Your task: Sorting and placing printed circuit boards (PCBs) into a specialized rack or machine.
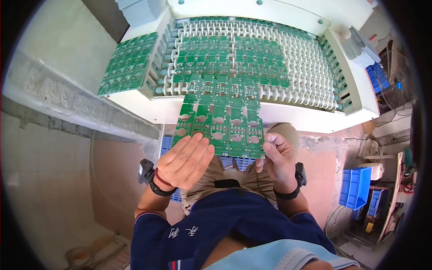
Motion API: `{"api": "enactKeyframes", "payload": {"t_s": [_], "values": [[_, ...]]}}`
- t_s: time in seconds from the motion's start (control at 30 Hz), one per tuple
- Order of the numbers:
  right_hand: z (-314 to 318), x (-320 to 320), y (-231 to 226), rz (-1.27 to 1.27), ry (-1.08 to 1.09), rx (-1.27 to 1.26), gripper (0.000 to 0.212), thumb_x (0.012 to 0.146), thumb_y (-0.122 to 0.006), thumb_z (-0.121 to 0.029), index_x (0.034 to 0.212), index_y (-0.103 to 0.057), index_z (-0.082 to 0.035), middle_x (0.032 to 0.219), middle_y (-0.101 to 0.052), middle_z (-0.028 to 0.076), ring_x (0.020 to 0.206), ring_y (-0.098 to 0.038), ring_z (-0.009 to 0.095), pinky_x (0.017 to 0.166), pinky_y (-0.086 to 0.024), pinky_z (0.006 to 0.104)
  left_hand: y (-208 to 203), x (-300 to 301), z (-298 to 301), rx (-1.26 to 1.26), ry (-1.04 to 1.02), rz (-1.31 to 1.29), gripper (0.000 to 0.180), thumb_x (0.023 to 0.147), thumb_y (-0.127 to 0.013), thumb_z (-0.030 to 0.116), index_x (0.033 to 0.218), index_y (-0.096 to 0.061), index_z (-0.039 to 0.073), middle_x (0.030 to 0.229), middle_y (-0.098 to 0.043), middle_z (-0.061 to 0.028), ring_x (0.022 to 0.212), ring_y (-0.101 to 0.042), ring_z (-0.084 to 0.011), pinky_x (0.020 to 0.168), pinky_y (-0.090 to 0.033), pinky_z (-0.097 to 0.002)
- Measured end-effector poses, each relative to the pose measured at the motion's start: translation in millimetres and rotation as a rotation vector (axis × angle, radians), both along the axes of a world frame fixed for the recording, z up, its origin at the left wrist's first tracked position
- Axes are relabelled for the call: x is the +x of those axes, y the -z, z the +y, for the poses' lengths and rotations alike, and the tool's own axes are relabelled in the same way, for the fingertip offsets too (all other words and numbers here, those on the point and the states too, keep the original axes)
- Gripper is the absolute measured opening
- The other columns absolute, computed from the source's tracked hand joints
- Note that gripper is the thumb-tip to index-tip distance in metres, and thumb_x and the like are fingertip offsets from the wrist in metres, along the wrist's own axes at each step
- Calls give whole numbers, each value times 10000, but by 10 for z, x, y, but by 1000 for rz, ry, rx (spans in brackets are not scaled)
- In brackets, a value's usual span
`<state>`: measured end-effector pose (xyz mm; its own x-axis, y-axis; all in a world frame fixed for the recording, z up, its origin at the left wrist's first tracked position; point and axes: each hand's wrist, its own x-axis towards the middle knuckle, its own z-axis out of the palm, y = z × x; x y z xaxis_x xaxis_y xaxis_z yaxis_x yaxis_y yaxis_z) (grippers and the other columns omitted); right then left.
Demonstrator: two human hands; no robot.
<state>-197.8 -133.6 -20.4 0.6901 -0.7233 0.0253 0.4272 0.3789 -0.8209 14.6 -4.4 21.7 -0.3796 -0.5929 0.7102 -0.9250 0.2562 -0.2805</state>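
Note:
Between my hands is a green circuit board panel with rows of round holes, its far part reaching over the front edge of the roller conveyor. My left hand grips its near left corner, fingers stretched together across the top and thumb hidden. At the near right corner, my right hand pinches the panel between thumb and fingers. Beyond it, a left panel and a right panel of the same green kind lie flat on the white rollers.
More green panels rest on the machine's left ledge. Grey stacked sheets stand at the far left, with others at the right. Blue bins are at right, beside a wooden-edged shelf. A concrete ledge runs along the left.

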Motion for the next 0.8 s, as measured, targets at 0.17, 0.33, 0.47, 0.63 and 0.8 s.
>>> {"api": "enactKeyframes", "payload": {"t_s": [0.17,0.33,0.47,0.63,0.8], "values": [[-231,-63,-49,37,90,-33,149,857,-550,-83,930,-537,45,747,-619,141,517,-587,143,426,-503,237,51,-71,-161,17,-1,28,192,771,-546,55,935,-645,43,975,-639,-108,984,-597,-261,889,-456,-390],[-868,-382,-181,209,514,-244,134,860,-508,-46,935,-575,42,771,-623,81,521,-537,94,441,-453,203,115,16,-117,8,-74,100,199,757,-586,57,949,-640,50,1045,-617,-130,1030,-570,-296,899,-445,-432],[-1817,-899,-12,205,681,-321,132,855,-553,-81,931,-601,16,747,-612,48,524,-528,74,459,-450,200,125,126,-19,34,-119,120,193,746,-597,34,934,-638,36,1046,-614,-136,1030,-567,-304,886,-454,-436],[-2747,-1267,307,398,822,-354,159,851,-569,-109,928,-614,23,682,-576,12,490,-489,66,447,-429,204,204,210,51,83,-144,182,232,689,-633,-13,918,-637,25,1035,-609,-139,1035,-559,-312,867,-466,-449],[-3261,-1281,511,1267,969,-824,265,826,-565,-253,930,-650,-25,705,-617,108,654,-597,219,562,-471,327,205,351,84,40,-235,187,207,677,-643,-20,878,-636,27,1012,-615,-130,1005,-571,-313,860,-473,-440]]}}
